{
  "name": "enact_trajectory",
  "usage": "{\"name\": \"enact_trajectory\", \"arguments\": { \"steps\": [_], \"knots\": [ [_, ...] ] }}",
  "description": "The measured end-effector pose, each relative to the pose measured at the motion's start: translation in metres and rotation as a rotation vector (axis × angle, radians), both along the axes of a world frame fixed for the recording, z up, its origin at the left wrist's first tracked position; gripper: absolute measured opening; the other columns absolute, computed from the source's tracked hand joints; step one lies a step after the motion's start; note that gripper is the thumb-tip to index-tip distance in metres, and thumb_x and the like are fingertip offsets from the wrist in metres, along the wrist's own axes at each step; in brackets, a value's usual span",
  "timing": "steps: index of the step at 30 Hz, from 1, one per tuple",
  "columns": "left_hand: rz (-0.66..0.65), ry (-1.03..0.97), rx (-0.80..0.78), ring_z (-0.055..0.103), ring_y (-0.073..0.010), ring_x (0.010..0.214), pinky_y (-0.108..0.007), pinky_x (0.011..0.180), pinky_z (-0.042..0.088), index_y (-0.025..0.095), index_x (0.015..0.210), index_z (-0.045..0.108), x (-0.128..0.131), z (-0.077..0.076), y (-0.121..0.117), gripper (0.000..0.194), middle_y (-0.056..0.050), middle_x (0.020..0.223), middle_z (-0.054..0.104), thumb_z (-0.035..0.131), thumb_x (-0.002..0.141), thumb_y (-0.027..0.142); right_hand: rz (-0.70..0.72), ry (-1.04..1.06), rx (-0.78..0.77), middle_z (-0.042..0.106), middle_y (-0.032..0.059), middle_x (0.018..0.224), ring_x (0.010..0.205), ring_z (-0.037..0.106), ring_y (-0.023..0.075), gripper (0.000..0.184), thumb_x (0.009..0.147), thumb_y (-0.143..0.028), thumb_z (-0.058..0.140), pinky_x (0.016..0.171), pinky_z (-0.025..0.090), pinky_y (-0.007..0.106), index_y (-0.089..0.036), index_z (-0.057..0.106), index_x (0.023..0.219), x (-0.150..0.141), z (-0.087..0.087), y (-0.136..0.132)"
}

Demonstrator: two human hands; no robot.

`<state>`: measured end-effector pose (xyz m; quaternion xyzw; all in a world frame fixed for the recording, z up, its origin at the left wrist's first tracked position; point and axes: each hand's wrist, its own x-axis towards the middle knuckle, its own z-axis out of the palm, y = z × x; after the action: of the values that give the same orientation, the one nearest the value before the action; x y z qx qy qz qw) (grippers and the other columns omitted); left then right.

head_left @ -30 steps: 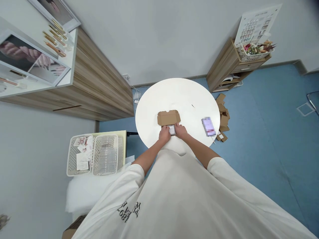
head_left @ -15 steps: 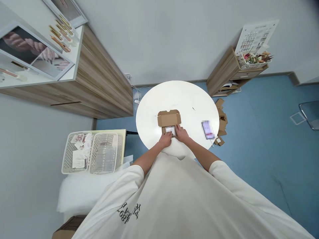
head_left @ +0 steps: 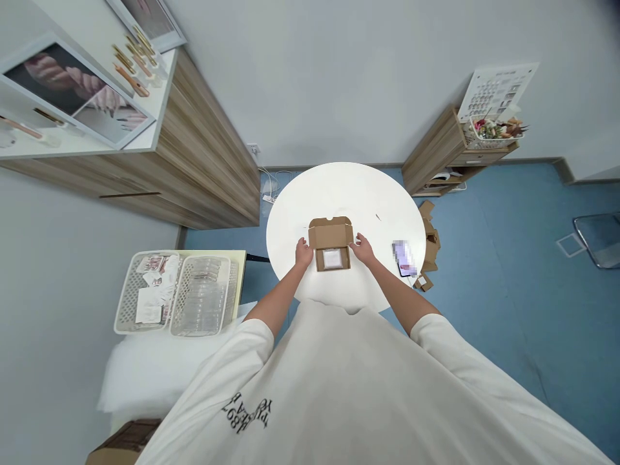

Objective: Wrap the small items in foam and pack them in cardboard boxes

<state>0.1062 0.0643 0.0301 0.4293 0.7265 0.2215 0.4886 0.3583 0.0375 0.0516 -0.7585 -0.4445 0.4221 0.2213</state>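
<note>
Currently, the left hand [head_left: 303,253] and right hand [head_left: 363,249] are flanking a box [head_left: 331,236] at its nine and three o'clock, grips standing spread. A white packet [head_left: 332,259] is lying inside.

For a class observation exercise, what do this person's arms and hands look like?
White T-shirt sleeves end near the elbows, leaving forearms bare. Black lettering marks the shirt. The left hand and right hand wear no gloves; any rings are too small to tell.

A round white table [head_left: 339,187] carries an open cardboard box [head_left: 331,240] between the left hand [head_left: 304,253] and the right hand [head_left: 363,249]. Beyond the right hand shows a small dark mark [head_left: 378,217]; to that hand's right lies a phone [head_left: 403,258].
</note>
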Motion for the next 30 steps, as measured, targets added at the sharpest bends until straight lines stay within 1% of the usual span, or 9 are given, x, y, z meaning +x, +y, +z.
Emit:
{"name": "enact_trajectory", "arguments": {
  "steps": [3,6,10,14,17,19,23,27,30],
  "knots": [
    [-0.081,-0.152,0.015,0.062,-0.0251,0.121,-0.034,0.097,0.050,0.023,0.134,0.056,0.004,0.001,0.002,0.047,-0.010,0.137,0.064,0.064,0.089,0.032,0.067,0.089,0.058,0.061,0.0083,0.139,0.116,0.061,0.0247,0.052,0.086,-0.036,0.055,0.098,0.051,0.040,-0.025,0.057,0.136,-0.008,0.005,0.002],
    [-0.132,-0.241,0.075,0.063,-0.0227,0.120,-0.034,0.097,0.050,0.026,0.128,0.060,0.009,0.000,-0.003,0.040,-0.006,0.133,0.067,0.063,0.089,0.031,0.064,0.174,0.074,0.064,0.0058,0.136,0.114,0.062,0.0229,0.048,0.084,-0.033,0.056,0.099,0.051,0.039,-0.025,0.060,0.131,-0.015,0.008,-0.001],
    [-0.093,-0.276,0.069,0.063,-0.0209,0.120,-0.032,0.098,0.050,0.022,0.125,0.058,0.013,-0.003,-0.004,0.040,-0.009,0.135,0.065,0.063,0.085,0.022,-0.011,0.243,0.039,0.062,0.0082,0.138,0.111,0.064,0.0213,0.046,0.084,-0.035,0.059,0.098,0.051,0.036,-0.022,0.060,0.128,-0.019,0.009,-0.004],
    [-0.035,-0.212,-0.013,0.065,-0.0206,0.113,-0.032,0.094,0.049,0.021,0.117,0.057,0.010,0.001,-0.001,0.029,-0.008,0.124,0.068,0.059,0.093,0.036,-0.090,0.265,0.028,0.065,0.0107,0.132,0.115,0.063,0.0220,0.043,0.089,-0.051,0.056,0.096,0.051,0.034,-0.020,0.061,0.119,-0.019,0.009,-0.004],
    [-0.021,-0.211,-0.036,0.065,-0.0206,0.108,-0.032,0.090,0.049,0.022,0.117,0.057,0.006,0.008,0.003,0.042,-0.009,0.127,0.067,0.046,0.099,0.058,-0.139,0.320,-0.016,0.065,0.0110,0.131,0.114,0.063,0.0234,0.053,0.096,-0.063,0.040,0.091,0.052,0.035,-0.021,0.061,0.119,-0.016,0.009,-0.002],
    [-0.022,-0.246,-0.057,0.066,-0.0206,0.104,-0.032,0.086,0.049,0.023,0.127,0.055,0.003,0.013,0.006,0.056,-0.010,0.130,0.066,0.035,0.100,0.067,-0.177,0.382,-0.056,0.065,0.0111,0.133,0.113,0.064,0.0237,0.061,0.098,-0.067,0.028,0.089,0.053,0.036,-0.021,0.060,0.125,-0.012,0.009,0.000],
    [-0.059,-0.319,-0.129,0.068,-0.0229,0.100,-0.033,0.081,0.050,0.025,0.145,0.050,-0.003,0.020,0.012,0.074,-0.012,0.129,0.066,0.023,0.098,0.074,-0.167,0.512,-0.107,0.063,0.0119,0.138,0.115,0.065,0.0239,0.076,0.099,-0.070,0.011,0.088,0.054,0.036,-0.023,0.047,0.148,-0.005,0.013,0.001],
    [-0.162,-0.324,-0.152,0.066,-0.0237,0.113,-0.030,0.082,0.051,0.027,0.147,0.051,-0.008,0.021,0.016,0.088,-0.011,0.134,0.064,0.008,0.093,0.081,-0.063,0.569,-0.142,0.055,0.0115,0.146,0.119,0.062,0.0238,0.083,0.097,-0.074,0.006,0.092,0.055,0.036,-0.026,0.032,0.160,0.000,0.022,-0.002],
    [-0.153,-0.400,-0.149,0.063,-0.0249,0.120,-0.031,0.087,0.052,0.026,0.143,0.055,-0.011,0.020,0.018,0.091,-0.011,0.137,0.062,0.008,0.091,0.084,-0.044,0.625,-0.164,0.054,0.0094,0.147,0.122,0.061,0.0231,0.085,0.095,-0.077,0.005,0.096,0.054,0.035,-0.030,0.032,0.160,0.002,0.026,-0.004]
  ]
}}
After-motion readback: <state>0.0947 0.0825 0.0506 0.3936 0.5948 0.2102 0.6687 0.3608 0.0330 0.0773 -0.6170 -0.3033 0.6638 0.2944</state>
